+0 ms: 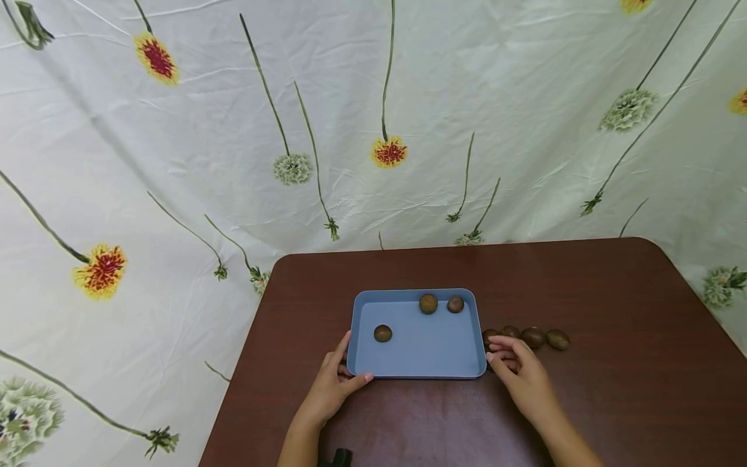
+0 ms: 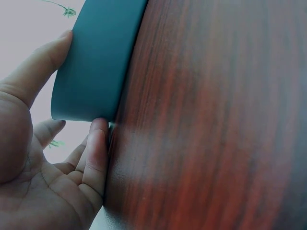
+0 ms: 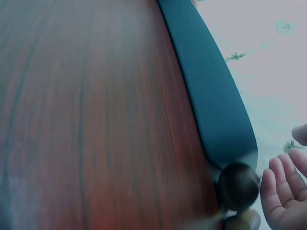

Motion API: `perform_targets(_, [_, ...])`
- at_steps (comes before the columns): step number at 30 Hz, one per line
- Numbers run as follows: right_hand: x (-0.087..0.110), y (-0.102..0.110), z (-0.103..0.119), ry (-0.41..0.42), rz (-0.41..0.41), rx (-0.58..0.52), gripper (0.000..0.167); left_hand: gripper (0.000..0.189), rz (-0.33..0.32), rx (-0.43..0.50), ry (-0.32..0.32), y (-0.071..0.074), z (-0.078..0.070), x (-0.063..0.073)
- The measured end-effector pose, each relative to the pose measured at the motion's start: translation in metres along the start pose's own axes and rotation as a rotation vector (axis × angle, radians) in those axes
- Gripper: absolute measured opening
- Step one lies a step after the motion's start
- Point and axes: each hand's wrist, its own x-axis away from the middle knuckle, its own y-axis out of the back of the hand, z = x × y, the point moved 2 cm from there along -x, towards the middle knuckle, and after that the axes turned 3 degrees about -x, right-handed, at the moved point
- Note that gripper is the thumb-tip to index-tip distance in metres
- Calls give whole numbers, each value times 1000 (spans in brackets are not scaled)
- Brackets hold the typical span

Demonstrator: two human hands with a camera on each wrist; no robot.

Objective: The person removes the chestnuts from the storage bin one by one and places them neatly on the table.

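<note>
Though part-hidden, tray [image 1: 428,350] apparently longest crosswise.

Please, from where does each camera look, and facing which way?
Head: on the head, facing forward and down at tray and table; left hand and right hand show.
Left wrist: on that wrist, facing the tray's wall; left hand shows.
Right wrist: on that wrist, facing tray and a round brown object; right hand partly shows.
Both wrist views share tray and table.
</note>
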Motion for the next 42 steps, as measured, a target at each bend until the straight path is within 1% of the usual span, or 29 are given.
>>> perform_targets(6, [-4,-12,4,80,22,30,30,106,2,-5,9,-1,0,1])
perform_targets(11, [-7,-22,9,105,69,37,31,106,1,-10,8,-1,-1,3])
perform_targets(23, [-21,-56,15,120,191,15,29,106,0,-13,3,0,-1,1])
perform_targets(32, [-30,-80,21,138,255,50,30,106,1,-8,4,0,0,1])
perform_targets(39, [-40,-97,26,109,329,57,32,106,0,-13,-3,0,0,0])
perform_targets(42, [-45,-106,25,107,350,87,33,106,-4,-17,-5,0,-1,0])
